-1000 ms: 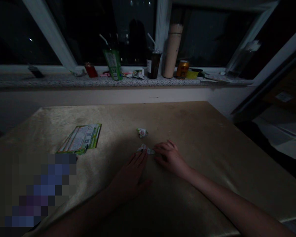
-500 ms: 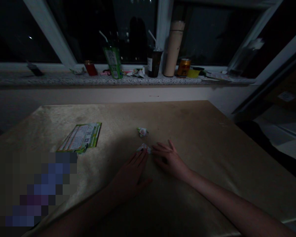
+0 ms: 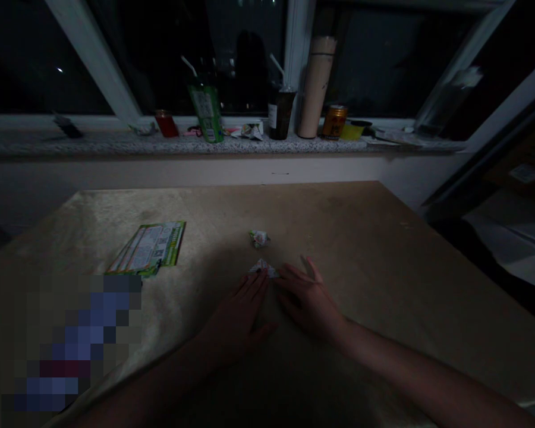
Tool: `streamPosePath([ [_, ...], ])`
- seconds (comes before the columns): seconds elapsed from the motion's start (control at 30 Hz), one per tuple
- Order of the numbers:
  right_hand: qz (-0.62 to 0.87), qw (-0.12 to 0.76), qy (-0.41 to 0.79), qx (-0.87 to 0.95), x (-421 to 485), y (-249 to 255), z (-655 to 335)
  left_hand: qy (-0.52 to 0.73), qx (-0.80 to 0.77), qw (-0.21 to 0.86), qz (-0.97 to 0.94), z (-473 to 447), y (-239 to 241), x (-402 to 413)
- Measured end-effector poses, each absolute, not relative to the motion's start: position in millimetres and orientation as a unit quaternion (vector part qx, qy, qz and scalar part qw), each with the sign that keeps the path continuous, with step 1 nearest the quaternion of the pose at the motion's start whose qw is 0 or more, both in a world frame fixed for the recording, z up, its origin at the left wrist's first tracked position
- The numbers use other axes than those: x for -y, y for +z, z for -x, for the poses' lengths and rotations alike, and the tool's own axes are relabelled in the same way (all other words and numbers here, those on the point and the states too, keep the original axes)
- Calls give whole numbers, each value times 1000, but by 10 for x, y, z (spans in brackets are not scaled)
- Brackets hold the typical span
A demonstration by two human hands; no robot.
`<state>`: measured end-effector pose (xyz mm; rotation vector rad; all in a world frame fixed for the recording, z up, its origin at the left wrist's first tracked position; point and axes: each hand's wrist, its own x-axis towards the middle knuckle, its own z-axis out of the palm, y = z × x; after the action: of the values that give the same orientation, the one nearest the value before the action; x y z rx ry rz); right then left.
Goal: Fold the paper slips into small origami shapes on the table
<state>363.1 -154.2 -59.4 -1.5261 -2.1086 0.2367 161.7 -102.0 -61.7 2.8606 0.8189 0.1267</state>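
A small folded piece of printed paper (image 3: 262,266), roughly triangular, lies flat on the table in front of me. My left hand (image 3: 238,306) rests palm down with outstretched fingers, their tips on the paper's near edge. At the paper's right corner are the fingertips of my right hand (image 3: 310,297), its fingers spread and slightly bent, the index finger raised. Just beyond sits another small folded paper piece (image 3: 259,239), green and white, touched by neither hand. The dim light hides fine detail of the folds.
A stack of green-and-white printed sheets (image 3: 154,246) lies on the table (image 3: 339,220) at left, beside a pixelated area. On the windowsill (image 3: 116,142) stand a green cup (image 3: 206,113), a dark cup (image 3: 280,116), a tall pinkish flask (image 3: 316,89), an orange can (image 3: 335,123) and a red jar (image 3: 166,123).
The view has shifted slightly. My right hand's fingers have moved a little at the paper's right corner; my left hand stays on the near edge. Both paper pieces lie as before.
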Motion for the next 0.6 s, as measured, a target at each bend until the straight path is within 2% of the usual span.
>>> streamPosePath([
  [0.2,547,245,46,799,1543,-657,-3601,49,-266,80,-959,-1604,-656,1010],
  [0.6,499,124,-83,853,1519,-668,-3551,46,-264,94,-959,-1613,-596,1025],
])
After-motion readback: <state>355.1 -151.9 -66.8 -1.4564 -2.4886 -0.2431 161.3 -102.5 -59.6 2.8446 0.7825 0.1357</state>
